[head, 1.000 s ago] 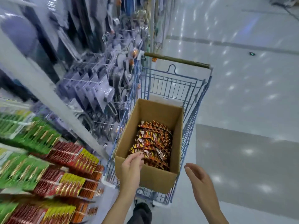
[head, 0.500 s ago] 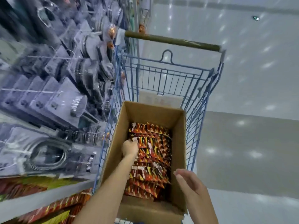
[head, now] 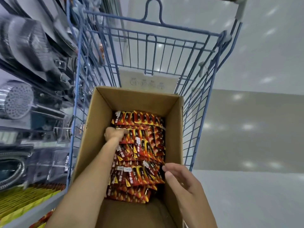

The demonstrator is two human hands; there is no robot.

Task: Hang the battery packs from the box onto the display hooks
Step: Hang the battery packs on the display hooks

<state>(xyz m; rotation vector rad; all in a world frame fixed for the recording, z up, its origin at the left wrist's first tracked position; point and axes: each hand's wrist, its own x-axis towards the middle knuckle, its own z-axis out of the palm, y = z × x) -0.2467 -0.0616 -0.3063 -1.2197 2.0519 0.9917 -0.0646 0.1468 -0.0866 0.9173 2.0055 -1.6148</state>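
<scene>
Fingers (head: 123, 131) of the left hand (head: 114, 134) down in the battery packs (head: 144, 145), thumb lying on top of one pack and the rest curled under it, so pinching a pack about midway along the pile's left edge. Right hand (head: 182, 180) hovering over the near right corner of the box (head: 98, 112), fingers (head: 171, 170) loose and a bit spread, gripping nothing, tips right above the packs but can't tell if actually touching. Packs all red, orange and yellow, lying flat in overlapping rows, covering most of the box bottom, with a bare strip of cardboard at the near end. Box sitting inside a blue wire cart (head: 158, 37), close to the cart's left side, with a pale card sign (head: 148, 81) just behind it at the far end. Off to the left, a shelf with blurry chrome shower heads (head: 18, 101) and hoses, plus yellow hanging packs (head: 24, 199) lower down by the bottom corner. Shiny pale floor (head: 246, 145) on the right.
</scene>
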